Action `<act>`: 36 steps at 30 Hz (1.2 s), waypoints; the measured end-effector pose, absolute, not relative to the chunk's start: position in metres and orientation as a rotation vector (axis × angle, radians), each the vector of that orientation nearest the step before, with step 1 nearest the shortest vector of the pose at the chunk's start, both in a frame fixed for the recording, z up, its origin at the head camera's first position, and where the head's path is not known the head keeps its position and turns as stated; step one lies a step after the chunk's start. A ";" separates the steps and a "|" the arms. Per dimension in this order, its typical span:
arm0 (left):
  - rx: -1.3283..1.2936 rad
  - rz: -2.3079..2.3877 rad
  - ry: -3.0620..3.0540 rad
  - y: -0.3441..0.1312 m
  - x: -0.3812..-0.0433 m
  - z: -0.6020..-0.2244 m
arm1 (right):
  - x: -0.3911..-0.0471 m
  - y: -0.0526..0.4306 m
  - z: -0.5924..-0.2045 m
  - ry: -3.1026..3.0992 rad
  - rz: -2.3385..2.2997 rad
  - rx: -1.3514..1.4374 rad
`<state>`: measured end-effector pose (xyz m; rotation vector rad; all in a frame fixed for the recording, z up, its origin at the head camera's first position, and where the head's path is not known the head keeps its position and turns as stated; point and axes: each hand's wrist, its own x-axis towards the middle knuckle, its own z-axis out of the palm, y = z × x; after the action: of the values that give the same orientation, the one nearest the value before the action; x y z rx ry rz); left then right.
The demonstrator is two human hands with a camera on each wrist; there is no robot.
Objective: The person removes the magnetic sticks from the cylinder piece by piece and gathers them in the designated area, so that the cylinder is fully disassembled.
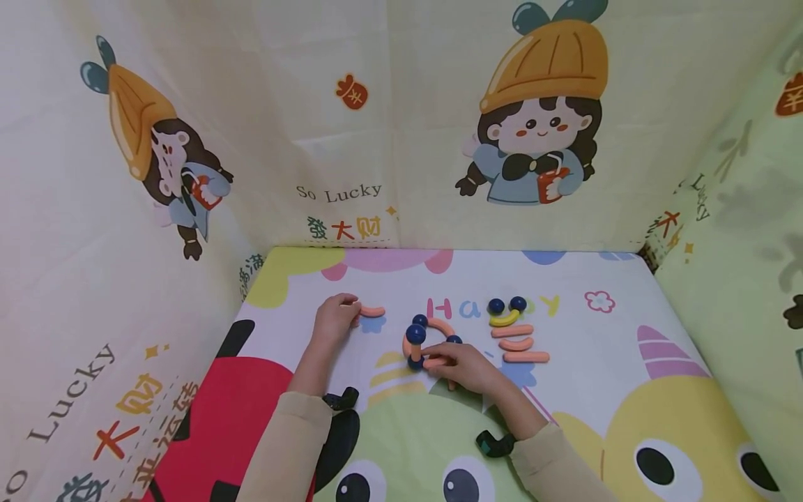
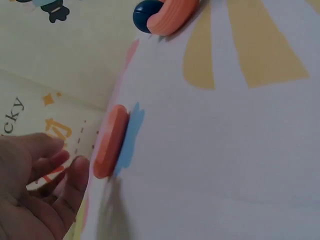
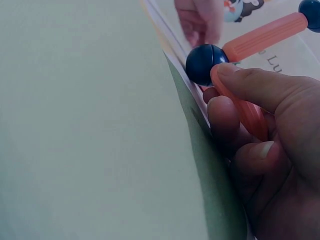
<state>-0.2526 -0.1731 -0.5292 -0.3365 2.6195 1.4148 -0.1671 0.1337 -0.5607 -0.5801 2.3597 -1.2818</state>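
Observation:
My right hand (image 1: 470, 368) pinches a salmon-pink rod (image 3: 245, 110) between thumb and fingers. One end of that rod meets a dark blue ball (image 3: 202, 65) of a small frame built from pink rods and blue balls. From this ball another rod (image 3: 267, 36) stands up, topped by a second ball (image 1: 415, 334). Curved pink rods (image 1: 442, 327) form the frame's far side. To its left, my left hand (image 1: 334, 319) hovers beside a loose, slightly curved pink rod (image 2: 111, 142). Its fingers are loosely bent, and a small gap shows before the rod in the left wrist view.
To the right of the frame lie two blue balls (image 1: 496, 306), a yellow curved rod (image 1: 505, 319) and several pink rods (image 1: 525, 357) in a column. The table has a cartoon-printed cover (image 1: 602, 348). A printed cloth wall (image 1: 426, 223) rises behind it and at both sides.

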 end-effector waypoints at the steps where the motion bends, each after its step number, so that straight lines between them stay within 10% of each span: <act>1: -0.286 1.395 2.639 -0.172 -0.251 -0.526 | -0.167 0.134 -0.561 2.349 -1.286 -0.574; 13: 0.676 1.531 2.313 -0.136 -0.198 -0.487 | -0.168 0.134 -0.562 2.402 -1.268 -0.600; 36: 0.695 1.549 2.362 -0.110 -0.176 -0.503 | -0.168 0.135 -0.566 2.368 -1.286 -0.635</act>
<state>-0.1764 -0.1097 -0.5030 0.6953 2.3617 1.5489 -0.1683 0.1353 -0.5656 -0.6350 2.3683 -1.2864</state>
